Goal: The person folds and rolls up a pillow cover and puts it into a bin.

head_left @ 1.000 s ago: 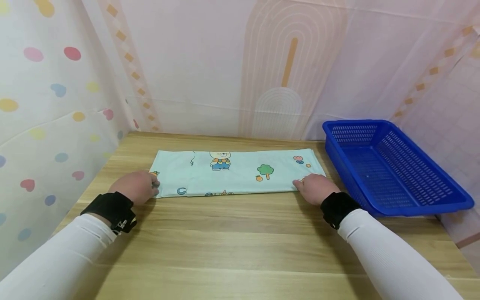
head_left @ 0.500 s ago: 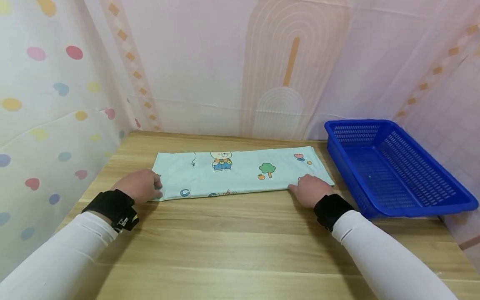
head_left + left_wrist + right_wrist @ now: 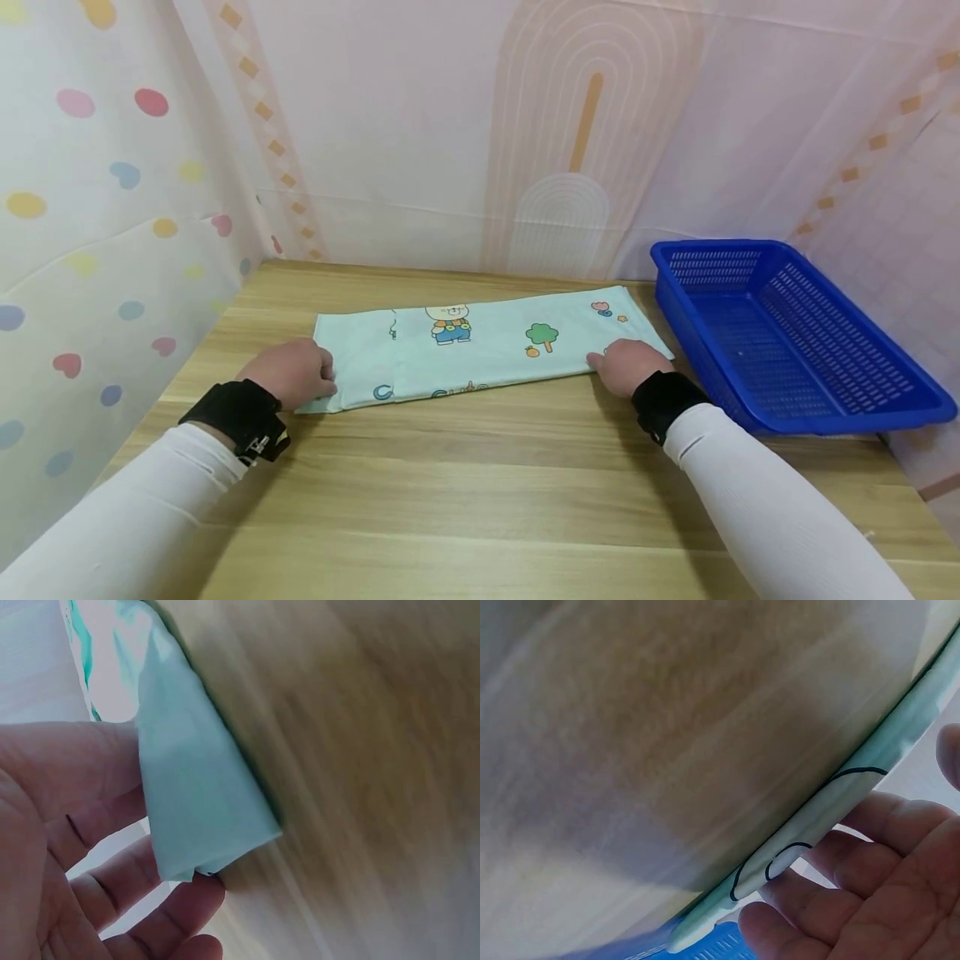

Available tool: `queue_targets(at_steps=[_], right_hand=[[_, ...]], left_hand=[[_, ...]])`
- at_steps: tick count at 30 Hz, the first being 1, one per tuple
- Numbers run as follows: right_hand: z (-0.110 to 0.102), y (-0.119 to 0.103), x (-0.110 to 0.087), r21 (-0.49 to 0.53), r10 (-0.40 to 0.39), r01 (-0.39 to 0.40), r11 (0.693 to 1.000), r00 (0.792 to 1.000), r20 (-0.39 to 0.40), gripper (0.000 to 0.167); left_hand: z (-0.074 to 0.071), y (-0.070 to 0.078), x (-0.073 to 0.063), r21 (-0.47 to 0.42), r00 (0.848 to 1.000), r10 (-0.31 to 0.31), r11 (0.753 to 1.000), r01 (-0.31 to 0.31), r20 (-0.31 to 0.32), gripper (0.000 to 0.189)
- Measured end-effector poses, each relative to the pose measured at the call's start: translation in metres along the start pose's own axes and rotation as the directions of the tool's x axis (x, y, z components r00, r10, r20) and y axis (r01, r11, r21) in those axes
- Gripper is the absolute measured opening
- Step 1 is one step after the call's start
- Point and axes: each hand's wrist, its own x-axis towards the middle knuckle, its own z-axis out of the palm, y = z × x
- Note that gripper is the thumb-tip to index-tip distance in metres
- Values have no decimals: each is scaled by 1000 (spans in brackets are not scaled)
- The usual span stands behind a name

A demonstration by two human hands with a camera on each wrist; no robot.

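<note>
A pale mint-green cloth (image 3: pixel 495 342), folded into a long strip, lies across the table with prints of a bear, a tree and fruit. At its left end my left hand (image 3: pixel 288 373) pinches the near corner; in the left wrist view the thumb and fingers are at the cloth's folded end (image 3: pixel 195 780). My right hand (image 3: pixel 630 367) rests on the near edge toward the right end, fingertips on the fabric. Its fingers (image 3: pixel 810 900) look relaxed in the right wrist view, with the thumb apart from the cloth's rolled edge (image 3: pixel 832 802).
A blue plastic basket (image 3: pixel 720 392) with slotted walls stands at the right, close to the cloth's right end. The wood-grain table (image 3: pixel 450 500) runs toward me. Behind and to the left hang printed curtains (image 3: pixel 405 150).
The cloth has turned a little, its left end nearer me and its right end farther away. My left hand has moved slightly right; a crease now shows near the left end.
</note>
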Motion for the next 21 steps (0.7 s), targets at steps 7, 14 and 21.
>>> queue_targets(at_steps=[7, 14, 21], right_hand=[[-1, 1, 4, -16, 33, -33, 999, 999, -3, 58], [4, -41, 1, -27, -94, 92, 995, 992, -84, 41], [7, -138, -21, 52, -348, 355, 933, 931, -111, 37]], left_hand=[[0, 5, 1, -28, 1000, -1, 1000, 1, -1, 12], [-4, -8, 8, -72, 1000, -16, 997, 17, 14, 16], [-19, -26, 32, -78, 997, -55, 996, 51, -47, 25]])
